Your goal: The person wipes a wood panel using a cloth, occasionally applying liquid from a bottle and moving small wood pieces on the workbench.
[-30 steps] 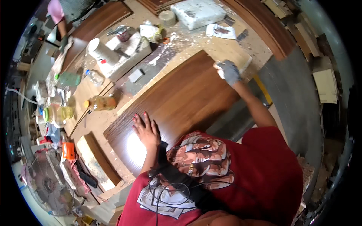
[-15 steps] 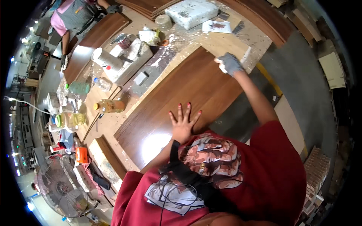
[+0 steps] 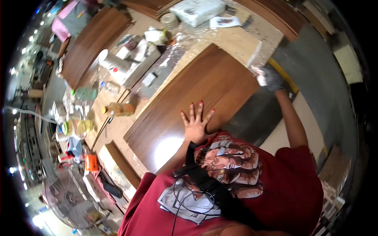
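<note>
A large brown wood-grain panel lies flat on a pale workbench. My left hand rests flat on the panel's near part, bare, with its fingers spread. My right hand wears a grey glove. It is at the panel's right edge and closed on a white pad that touches that edge. My red shirt fills the lower part of the view and hides the panel's near corner.
Left of the panel stand plastic bottles, a white roll and small boxes. A white block lies at the far side. More brown panels lie beyond, next to a person in pink. A fan stands at lower left.
My left hand slid rightward along the panel and stayed flat. My right hand moved with the white pad from the panel's far corner down along its right edge.
</note>
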Action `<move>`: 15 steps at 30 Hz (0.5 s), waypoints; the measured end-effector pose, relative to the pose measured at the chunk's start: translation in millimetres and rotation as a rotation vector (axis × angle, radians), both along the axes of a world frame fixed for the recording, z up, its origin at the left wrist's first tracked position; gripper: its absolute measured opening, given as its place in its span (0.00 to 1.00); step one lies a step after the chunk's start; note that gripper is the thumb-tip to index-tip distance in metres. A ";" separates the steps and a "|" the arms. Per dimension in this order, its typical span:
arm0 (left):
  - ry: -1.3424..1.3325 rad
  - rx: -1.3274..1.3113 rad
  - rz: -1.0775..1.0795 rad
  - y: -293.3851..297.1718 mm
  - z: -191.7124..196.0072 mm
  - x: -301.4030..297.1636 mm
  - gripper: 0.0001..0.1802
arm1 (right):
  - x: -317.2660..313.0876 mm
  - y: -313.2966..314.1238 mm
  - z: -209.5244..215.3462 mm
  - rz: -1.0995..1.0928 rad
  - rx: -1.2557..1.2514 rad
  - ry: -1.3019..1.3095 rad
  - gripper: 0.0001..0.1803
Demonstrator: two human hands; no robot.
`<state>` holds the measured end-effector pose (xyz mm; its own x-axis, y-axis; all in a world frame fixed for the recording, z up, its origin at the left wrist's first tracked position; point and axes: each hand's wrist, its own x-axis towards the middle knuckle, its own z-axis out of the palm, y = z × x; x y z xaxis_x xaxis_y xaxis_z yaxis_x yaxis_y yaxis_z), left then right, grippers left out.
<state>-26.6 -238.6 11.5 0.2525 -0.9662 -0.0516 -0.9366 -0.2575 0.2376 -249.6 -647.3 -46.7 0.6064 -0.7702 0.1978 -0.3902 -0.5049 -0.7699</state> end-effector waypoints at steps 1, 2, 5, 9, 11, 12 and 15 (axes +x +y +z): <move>-0.032 0.014 0.000 0.2 1.1 0.6 0.60 | 14.4 6.6 -1.8 -0.005 -0.048 -0.008 0.12; 0.008 0.026 -0.007 0.6 4.2 -2.2 0.60 | 22.1 15.8 -6.4 -0.030 -0.047 -0.010 0.12; 0.069 0.033 0.016 1.3 13.6 0.3 0.59 | 7.5 38.2 -8.5 -0.148 0.293 0.023 0.12; -0.158 -0.024 -0.028 1.4 -9.2 3.3 0.57 | -87.4 36.5 -34.4 -0.212 0.329 0.075 0.16; -0.019 -0.001 -0.030 -2.6 -1.2 1.3 0.57 | -133.7 21.7 -41.5 -0.257 0.335 0.089 0.18; 0.027 0.003 -0.046 -6.2 -0.1 0.3 0.57 | -153.4 9.9 -38.4 -0.276 0.322 0.074 0.19; 0.060 0.025 0.004 3.0 10.0 3.1 0.58 | -89.9 12.3 -13.7 -0.082 0.192 -0.155 0.21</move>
